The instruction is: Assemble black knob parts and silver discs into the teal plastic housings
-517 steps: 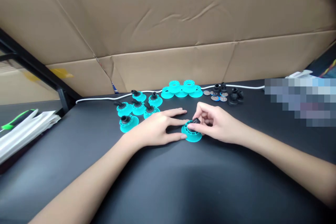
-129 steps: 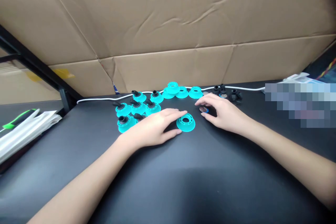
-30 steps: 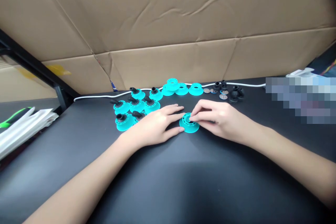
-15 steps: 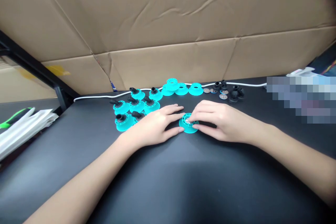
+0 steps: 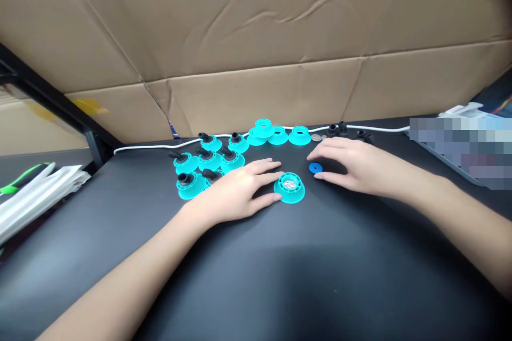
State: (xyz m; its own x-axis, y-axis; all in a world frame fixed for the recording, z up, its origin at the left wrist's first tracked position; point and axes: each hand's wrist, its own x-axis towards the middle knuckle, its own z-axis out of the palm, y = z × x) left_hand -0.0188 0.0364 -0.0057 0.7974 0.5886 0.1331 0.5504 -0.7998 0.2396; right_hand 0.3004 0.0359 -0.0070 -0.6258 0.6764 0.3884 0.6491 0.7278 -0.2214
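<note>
A turquoise flared plastic base [image 5: 294, 197] stands in front of me with a silvery metal piece [image 5: 288, 185] inside its ring. My left hand [image 5: 248, 189] lies with its fingers spread, thumb and index fingertips against the left side of this base. To the right, my right hand [image 5: 352, 165] hovers low over the table, thumb and fingers apart around a flat blue disc [image 5: 316, 168] with a small hole. The thumb tip meets the disc's near edge in view, while a finger is by its far left edge. Whether it touches firmly is unclear.
Several turquoise bases with black nozzles [image 5: 190, 186] stand at the left, partly behind my left hand. Plain turquoise bases [image 5: 299, 136] sit at the back. Silvery discs [image 5: 316, 138] and black nozzles [image 5: 332, 130] lie back right. A white cable [image 5: 160, 147] runs along the cardboard [image 5: 256, 96].
My right hand has left the turquoise base and moved right and slightly back. The blue disc has come into view by its fingers. My left hand has stayed at the base.
</note>
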